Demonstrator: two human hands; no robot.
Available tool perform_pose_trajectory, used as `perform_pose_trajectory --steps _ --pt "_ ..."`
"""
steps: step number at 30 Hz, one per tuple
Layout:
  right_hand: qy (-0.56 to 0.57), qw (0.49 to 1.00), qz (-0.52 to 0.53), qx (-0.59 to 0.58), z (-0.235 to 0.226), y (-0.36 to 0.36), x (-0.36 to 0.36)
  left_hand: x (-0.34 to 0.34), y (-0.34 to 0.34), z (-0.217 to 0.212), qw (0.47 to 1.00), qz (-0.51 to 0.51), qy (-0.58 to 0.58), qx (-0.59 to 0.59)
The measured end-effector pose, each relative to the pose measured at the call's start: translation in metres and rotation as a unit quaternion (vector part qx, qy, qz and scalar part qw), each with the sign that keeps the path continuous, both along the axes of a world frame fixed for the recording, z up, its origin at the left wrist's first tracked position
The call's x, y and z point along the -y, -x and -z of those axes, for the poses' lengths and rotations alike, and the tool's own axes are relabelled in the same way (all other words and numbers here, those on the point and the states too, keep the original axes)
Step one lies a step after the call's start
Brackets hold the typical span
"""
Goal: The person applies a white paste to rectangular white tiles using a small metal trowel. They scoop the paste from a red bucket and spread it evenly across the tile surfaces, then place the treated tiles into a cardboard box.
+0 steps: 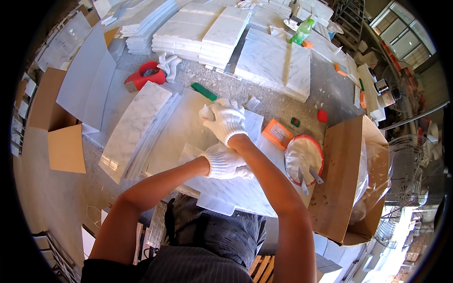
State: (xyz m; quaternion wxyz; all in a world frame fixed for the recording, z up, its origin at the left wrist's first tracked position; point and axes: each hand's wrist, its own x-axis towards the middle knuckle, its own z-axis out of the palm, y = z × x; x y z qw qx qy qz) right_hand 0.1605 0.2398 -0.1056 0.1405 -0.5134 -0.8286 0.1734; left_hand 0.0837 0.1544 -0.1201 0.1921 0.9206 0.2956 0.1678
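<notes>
Head view: gloved hands flat on marble slab

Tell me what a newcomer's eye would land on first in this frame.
Two white knit-gloved hands at centre: the right hand presses a small white piece against a marble tile, while the left hand rests flat on the marble nearer the body. To their right sits a red-rimmed bowl of white paste with tools standing in it. At upper left a red tape dispenser stands out against stacks of white marble tiles behind.
</notes>
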Motion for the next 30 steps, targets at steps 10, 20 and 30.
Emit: perform_pose_trajectory --steps 10,20,30 --pt "0.096 0.906 0.051 -0.408 -0.058 -0.06 0.023 -0.008 -0.004 -0.038 0.967 -0.014 0.175 -0.183" --pt "0.069 0.858 0.27 -0.432 -0.062 -0.204 0.215 -0.005 -0.005 -0.037 0.976 -0.018 0.167 -0.141" --pt "0.162 0.856 0.348 -0.346 -0.036 -0.216 0.257 -0.006 -0.005 -0.041 0.969 -0.029 0.182 -0.162"
